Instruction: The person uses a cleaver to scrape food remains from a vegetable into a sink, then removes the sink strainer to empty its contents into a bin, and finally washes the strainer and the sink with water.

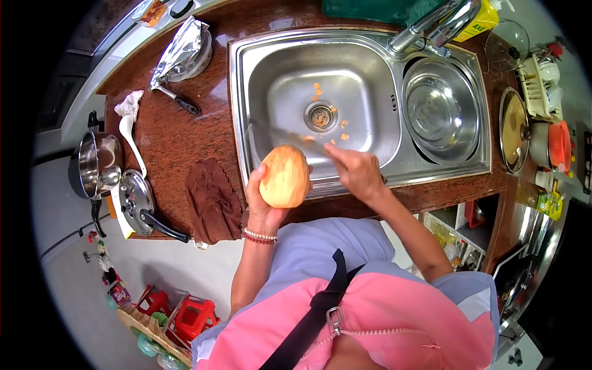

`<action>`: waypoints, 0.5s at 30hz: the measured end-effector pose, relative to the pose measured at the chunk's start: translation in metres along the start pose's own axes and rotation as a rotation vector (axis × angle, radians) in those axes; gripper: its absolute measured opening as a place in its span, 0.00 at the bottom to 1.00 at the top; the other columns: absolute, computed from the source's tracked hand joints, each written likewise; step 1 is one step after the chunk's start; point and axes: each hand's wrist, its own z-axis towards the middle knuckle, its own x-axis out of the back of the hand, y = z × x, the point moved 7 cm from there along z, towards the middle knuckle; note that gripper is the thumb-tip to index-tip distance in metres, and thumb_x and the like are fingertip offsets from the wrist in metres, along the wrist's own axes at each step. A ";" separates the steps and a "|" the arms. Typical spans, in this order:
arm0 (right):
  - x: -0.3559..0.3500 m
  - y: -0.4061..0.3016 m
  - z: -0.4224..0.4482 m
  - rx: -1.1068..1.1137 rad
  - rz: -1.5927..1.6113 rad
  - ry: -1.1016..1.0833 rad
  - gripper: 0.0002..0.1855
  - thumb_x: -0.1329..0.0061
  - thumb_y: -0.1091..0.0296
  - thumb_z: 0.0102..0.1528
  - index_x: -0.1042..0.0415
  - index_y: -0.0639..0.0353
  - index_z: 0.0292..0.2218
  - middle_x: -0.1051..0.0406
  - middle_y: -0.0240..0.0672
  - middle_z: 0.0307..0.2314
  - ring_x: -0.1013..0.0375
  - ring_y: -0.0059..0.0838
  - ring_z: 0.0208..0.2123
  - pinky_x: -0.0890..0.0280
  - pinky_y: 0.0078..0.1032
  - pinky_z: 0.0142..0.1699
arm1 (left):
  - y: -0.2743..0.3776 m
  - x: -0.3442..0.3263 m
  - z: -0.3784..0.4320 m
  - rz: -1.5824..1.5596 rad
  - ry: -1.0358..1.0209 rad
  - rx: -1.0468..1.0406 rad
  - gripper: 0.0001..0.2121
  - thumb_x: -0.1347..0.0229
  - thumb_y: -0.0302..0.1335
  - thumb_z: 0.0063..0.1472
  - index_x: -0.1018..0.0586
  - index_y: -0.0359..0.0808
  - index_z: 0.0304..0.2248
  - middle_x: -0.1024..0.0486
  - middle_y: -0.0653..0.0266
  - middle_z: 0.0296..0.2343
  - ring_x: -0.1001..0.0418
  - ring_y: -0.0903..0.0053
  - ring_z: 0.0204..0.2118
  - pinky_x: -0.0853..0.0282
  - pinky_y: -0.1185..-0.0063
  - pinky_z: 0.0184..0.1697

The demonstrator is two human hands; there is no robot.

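Note:
My left hand [262, 203] grips a large peeled piece of orange-fleshed produce [284, 180], rounded and faceted by cuts, at the near edge of the stainless steel sink [356, 60]. Whether it is a fruit or a root, I cannot tell. In my right hand [363, 173] is a knife [290, 136], its blade blurred and pointing left above the basin, just beyond the produce. An orange sliver shows by the blade. Small orange scraps [343, 124] lie on the basin floor around the drain strainer [321, 116].
Right of the basin sits a steel bowl [439, 111], below the faucet [411, 39]. A brown cloth [212, 201] lies left of the sink. Farther left are a pot [98, 159], a lid [136, 199], a white ladle [132, 138] and a foil-topped bowl [182, 51].

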 end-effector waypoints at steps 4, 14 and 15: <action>0.006 0.016 -0.008 -0.201 0.045 -0.107 0.12 0.52 0.74 0.49 0.27 0.59 0.38 0.29 0.45 0.21 0.29 0.45 0.21 0.36 0.35 0.25 | 0.001 0.000 -0.003 0.048 -0.032 0.026 0.30 0.47 0.42 0.51 0.36 0.33 0.50 0.33 0.50 0.45 0.33 0.53 0.46 0.34 0.58 0.47; 0.034 -0.078 -0.010 0.235 0.000 0.085 0.21 0.49 0.75 0.44 0.27 0.58 0.43 0.44 0.29 0.11 0.38 0.27 0.12 0.42 0.26 0.18 | -0.002 0.002 0.004 -0.043 0.039 0.060 0.29 0.54 0.46 0.59 0.36 0.26 0.49 0.31 0.48 0.43 0.31 0.62 0.44 0.35 0.70 0.49; 0.032 -0.081 -0.011 0.260 -0.037 0.076 0.21 0.50 0.73 0.44 0.28 0.56 0.44 0.44 0.29 0.12 0.38 0.26 0.12 0.42 0.26 0.17 | -0.002 0.001 0.004 -0.072 0.022 0.069 0.29 0.54 0.45 0.59 0.36 0.26 0.48 0.31 0.48 0.42 0.31 0.62 0.44 0.35 0.70 0.49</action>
